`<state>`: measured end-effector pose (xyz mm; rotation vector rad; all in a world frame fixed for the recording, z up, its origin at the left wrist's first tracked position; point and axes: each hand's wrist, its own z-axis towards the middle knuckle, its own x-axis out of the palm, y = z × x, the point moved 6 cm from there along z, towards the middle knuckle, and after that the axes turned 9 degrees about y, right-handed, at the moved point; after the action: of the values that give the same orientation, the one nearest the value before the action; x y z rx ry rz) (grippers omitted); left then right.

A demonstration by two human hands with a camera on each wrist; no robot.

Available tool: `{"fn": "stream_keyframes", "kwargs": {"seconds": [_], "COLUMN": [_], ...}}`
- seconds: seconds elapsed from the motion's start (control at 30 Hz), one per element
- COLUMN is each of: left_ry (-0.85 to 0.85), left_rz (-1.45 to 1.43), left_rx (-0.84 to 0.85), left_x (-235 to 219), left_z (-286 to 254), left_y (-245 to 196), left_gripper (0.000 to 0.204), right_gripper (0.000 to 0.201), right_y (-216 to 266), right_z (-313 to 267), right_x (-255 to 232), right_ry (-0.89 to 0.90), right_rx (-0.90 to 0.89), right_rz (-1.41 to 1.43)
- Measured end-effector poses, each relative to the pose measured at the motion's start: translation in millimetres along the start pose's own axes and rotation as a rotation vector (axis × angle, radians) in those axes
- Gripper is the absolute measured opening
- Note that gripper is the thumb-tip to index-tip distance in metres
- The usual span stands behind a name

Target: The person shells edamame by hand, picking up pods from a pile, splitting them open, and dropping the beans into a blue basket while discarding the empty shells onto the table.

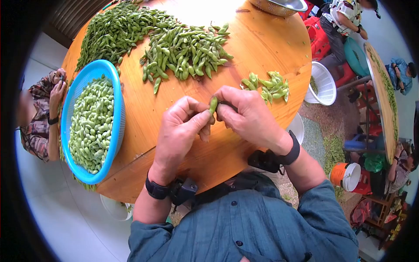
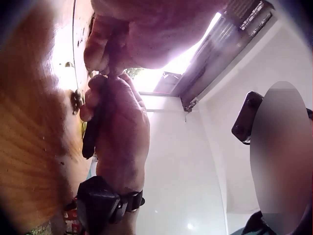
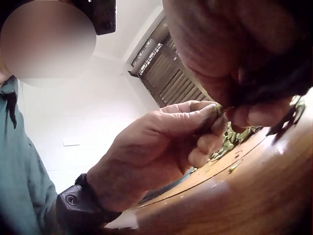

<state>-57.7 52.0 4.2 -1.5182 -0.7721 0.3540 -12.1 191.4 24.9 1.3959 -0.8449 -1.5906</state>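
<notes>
A green edamame pod [image 1: 213,105] is pinched between the thumb and curled fingers of my left hand [image 1: 181,126]. My right hand [image 1: 248,114] meets it from the other side, thumb and forefinger at the pod. Against the right palm, the left wrist view shows a dark elongated thing [image 2: 90,139], its kind unclear in the shadow. Left of my hands, a blue basket [image 1: 118,94] holds shelled green beans [image 1: 91,124]. Beyond them lies a heap of whole pods [image 1: 185,52], and emptied-looking pods [image 1: 273,87] are scattered near my right hand.
The round wooden table [image 1: 262,48] carries another large pod heap [image 1: 118,32] at its far left. A metal bowl [image 1: 283,5] stands at the far edge. Beyond the right edge are a white basket [image 1: 325,85] and an orange-and-white bucket [image 1: 345,176]. Another person [image 1: 41,118] sits at the left.
</notes>
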Motion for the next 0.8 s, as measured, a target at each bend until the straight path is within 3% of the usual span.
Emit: {"fn": "stream_keyframes", "kwargs": {"seconds": [0.17,0.23,0.33,0.47,0.53,0.67,0.73,0.8], "left_ry": [0.005,-0.070,-0.109,-0.107,-0.073,-0.045,-0.064,-0.084], "left_rz": [-0.037,0.354,0.543,0.541,0.218,0.148,-0.072,-0.172], "left_rx": [-0.032,0.074,0.164,0.148,0.029,0.003,-0.086,-0.074], "left_x": [1.2,0.9,2.3,1.5,-0.5,-2.1,-8.7,-17.8], "left_z": [1.3,-1.6,-3.4,-4.3,-2.8,-1.4,0.4,2.9], "left_y": [5.1,-1.8,-9.5,-12.1,-4.8,-2.9,9.3,14.8], "left_gripper": [0.009,0.011,0.012,0.008,0.010,0.017,0.020,0.021], "right_gripper": [0.010,0.011,0.012,0.012,0.012,0.011,0.011,0.010], "right_y": [-2.2,-2.9,-1.2,2.0,3.9,1.3,3.2,5.9], "right_z": [0.2,-0.3,-0.8,-0.8,-0.5,0.0,0.8,0.7], "right_x": [-3.4,-3.1,-1.9,-1.7,-1.9,-0.9,-0.5,2.4], "right_ry": [0.039,0.051,0.051,0.036,0.027,0.038,0.034,0.072], "right_rx": [0.110,0.120,0.079,0.056,0.045,0.068,0.047,0.032], "right_rz": [0.081,0.067,-0.005,-0.030,-0.047,-0.027,-0.039,-0.024]}}
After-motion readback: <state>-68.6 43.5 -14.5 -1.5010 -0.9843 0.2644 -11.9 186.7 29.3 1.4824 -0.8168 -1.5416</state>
